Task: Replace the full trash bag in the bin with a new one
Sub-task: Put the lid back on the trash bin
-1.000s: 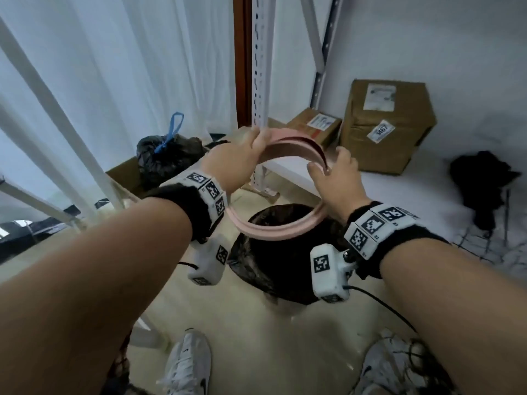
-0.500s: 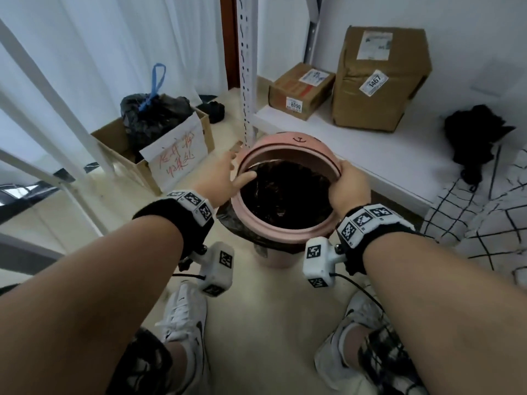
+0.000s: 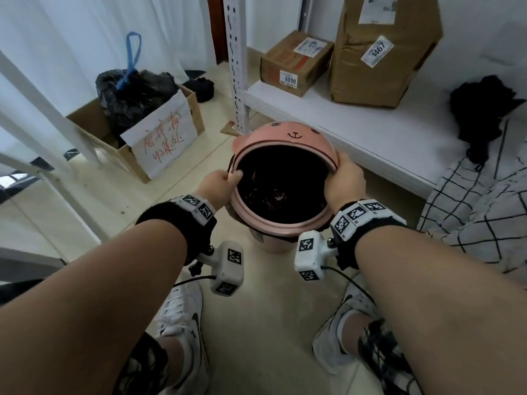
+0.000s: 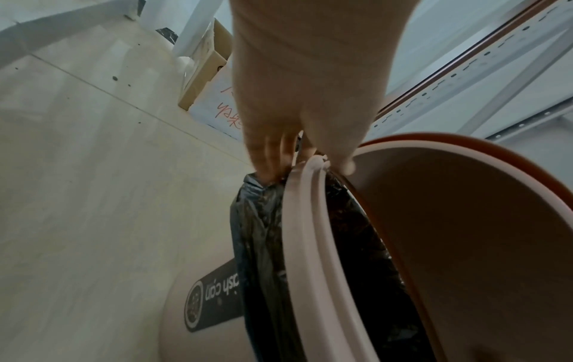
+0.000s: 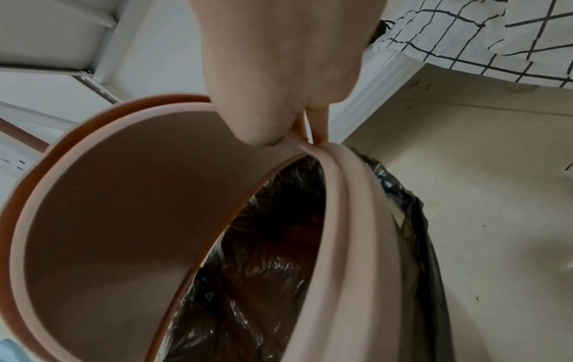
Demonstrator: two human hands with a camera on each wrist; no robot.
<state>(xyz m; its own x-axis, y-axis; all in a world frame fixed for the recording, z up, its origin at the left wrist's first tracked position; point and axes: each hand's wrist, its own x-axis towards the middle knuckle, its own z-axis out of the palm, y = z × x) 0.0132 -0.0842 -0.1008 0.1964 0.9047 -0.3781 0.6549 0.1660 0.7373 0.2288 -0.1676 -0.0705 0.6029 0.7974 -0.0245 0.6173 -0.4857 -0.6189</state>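
left hand (image 3: 219, 186) and right hand (image 3: 343, 182) both clamped on the pink ring (image 3: 281, 225) sides, black bag (image 3: 281, 183) lining the bin (image 3: 269, 246), shelf edge (image 3: 370, 155) close behind, tile floor (image 3: 265, 303) open up front

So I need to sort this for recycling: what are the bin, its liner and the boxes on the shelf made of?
Bin: apparently moulded plastic, smooth matte pink.
Liner: thin black plastic film, crinkled and glossy.
Boxes: brown cardboard with paper labels.
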